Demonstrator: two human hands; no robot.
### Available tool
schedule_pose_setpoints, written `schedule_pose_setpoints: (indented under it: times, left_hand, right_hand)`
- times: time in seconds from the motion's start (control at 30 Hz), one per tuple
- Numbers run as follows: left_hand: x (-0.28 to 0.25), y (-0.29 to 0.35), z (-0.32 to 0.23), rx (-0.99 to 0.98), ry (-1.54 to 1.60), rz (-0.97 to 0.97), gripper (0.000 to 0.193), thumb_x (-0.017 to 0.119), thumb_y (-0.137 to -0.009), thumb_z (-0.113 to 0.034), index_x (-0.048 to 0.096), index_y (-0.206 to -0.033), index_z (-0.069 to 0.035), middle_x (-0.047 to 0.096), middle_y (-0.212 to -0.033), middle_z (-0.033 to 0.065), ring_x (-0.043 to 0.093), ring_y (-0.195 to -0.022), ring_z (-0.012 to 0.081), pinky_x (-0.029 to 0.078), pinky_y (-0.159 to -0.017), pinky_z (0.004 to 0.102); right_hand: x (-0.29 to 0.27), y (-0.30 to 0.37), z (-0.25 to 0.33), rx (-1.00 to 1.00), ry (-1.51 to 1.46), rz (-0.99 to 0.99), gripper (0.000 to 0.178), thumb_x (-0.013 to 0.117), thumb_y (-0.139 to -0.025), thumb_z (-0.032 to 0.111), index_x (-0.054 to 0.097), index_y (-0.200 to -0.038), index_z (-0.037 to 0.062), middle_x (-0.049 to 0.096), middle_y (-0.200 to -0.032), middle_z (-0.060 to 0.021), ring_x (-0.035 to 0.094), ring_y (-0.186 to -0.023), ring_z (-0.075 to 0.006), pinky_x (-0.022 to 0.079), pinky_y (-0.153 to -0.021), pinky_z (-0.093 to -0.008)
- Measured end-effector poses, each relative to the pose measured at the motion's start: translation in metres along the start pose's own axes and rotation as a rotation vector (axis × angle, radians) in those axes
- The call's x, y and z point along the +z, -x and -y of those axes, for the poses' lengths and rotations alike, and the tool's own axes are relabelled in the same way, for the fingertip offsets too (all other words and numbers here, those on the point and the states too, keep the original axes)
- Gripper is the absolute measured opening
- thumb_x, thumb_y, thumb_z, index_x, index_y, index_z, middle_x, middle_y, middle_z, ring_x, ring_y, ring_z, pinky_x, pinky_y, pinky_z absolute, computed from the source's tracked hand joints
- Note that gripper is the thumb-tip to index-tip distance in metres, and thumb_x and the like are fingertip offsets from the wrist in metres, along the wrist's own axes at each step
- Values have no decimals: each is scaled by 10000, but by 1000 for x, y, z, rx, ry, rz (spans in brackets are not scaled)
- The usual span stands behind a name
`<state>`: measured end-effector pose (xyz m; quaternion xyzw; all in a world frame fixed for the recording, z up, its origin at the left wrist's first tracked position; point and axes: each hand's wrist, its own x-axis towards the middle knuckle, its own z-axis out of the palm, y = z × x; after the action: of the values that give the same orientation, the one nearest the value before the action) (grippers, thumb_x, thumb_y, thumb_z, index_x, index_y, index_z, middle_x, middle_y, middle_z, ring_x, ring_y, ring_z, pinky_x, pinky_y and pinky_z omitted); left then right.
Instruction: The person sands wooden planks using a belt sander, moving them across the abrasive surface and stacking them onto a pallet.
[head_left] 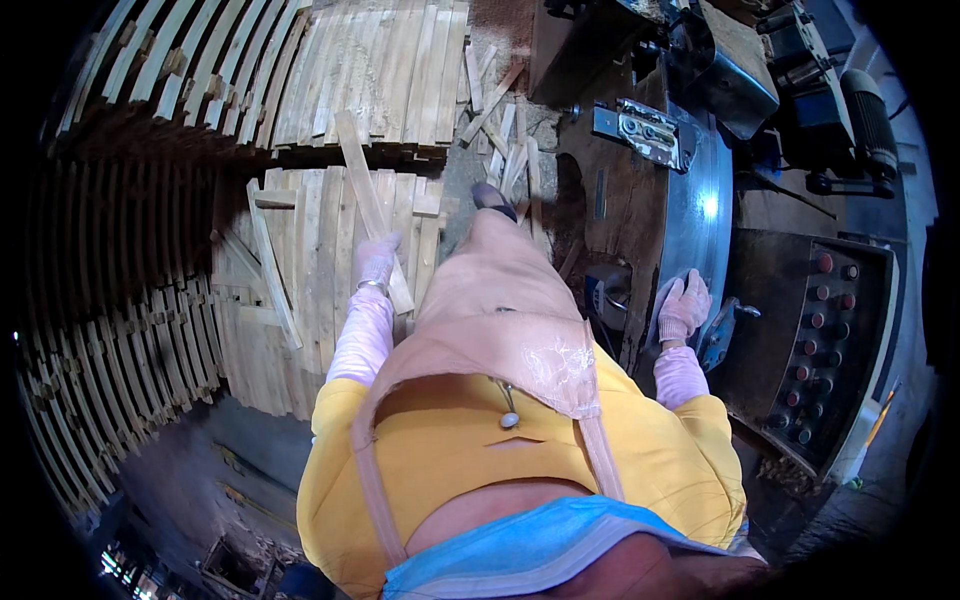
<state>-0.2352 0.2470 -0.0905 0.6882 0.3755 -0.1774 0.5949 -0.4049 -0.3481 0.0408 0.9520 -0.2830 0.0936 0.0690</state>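
Observation:
My left hand [377, 258], in a pale pink glove, is closed around a wooden strip [362, 175]. The strip slants across a stack of pale wooden strips [325, 230] to my left, one end pointing away from me. To my right, my gloved right hand [685, 306] rests on the edge of a shiny metal machine table [705, 200], its fingers stretched out and nothing visible in it. A metal fitting [645, 135] is mounted at the far part of that table.
Curved stacks of wooden strips [120, 370] fill the left side, with another stack [375, 70] beyond. Loose offcuts [505, 135] lie on the floor ahead, by my shoe [490, 197]. At right stands a control panel [825, 340] with several buttons; a dark motor [868, 125] sits farther off.

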Motion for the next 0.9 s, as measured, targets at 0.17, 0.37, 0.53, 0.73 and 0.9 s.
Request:
schedule_pose_setpoints:
  times: [0.17,0.37,0.53,0.73,0.9]
  left_hand:
    - [1,-3,8,-25,-104,-74,381,835,-803,-289,747,-976,38,750,-883,132,730,-741,242,610,-646,399]
    - [-1,-43,46,53,-288,-81,408,797,-841,-345,724,-1035,7,737,-822,105,715,-725,237,583,-684,398]
    - [73,27,-67,176,52,39,351,756,-912,-339,720,-1053,-19,710,-851,83,715,-772,201,592,-711,358]
    - [245,137,-143,363,719,782,531,731,-914,-233,513,-1330,15,692,-1133,183,708,-997,281,598,-934,404]
    - [262,169,-152,891,-283,684,735,759,-887,-394,490,-1469,-35,574,-1440,188,538,-1337,355,406,-1161,416]
  right_hand:
    - [-7,-6,10,37,18,31,458,591,-988,354,642,-1367,101,664,-1360,-125,579,-1283,-322,371,-1155,-460]
    - [-3,-17,10,108,34,53,467,598,-976,372,643,-1369,124,665,-1359,-125,576,-1283,-331,388,-1138,-451]
    - [-54,-54,79,204,-106,343,432,638,-940,346,680,-1296,105,714,-1239,-171,649,-1125,-411,496,-1009,-469]
    - [-100,-35,222,-362,-1151,714,726,638,-1028,274,304,-1626,32,469,-1576,-159,481,-1405,-219,368,-1171,-334]
    - [-116,-2,146,110,-1089,319,570,610,-1004,204,451,-1523,28,573,-1390,-227,557,-1285,-347,431,-1086,-416]
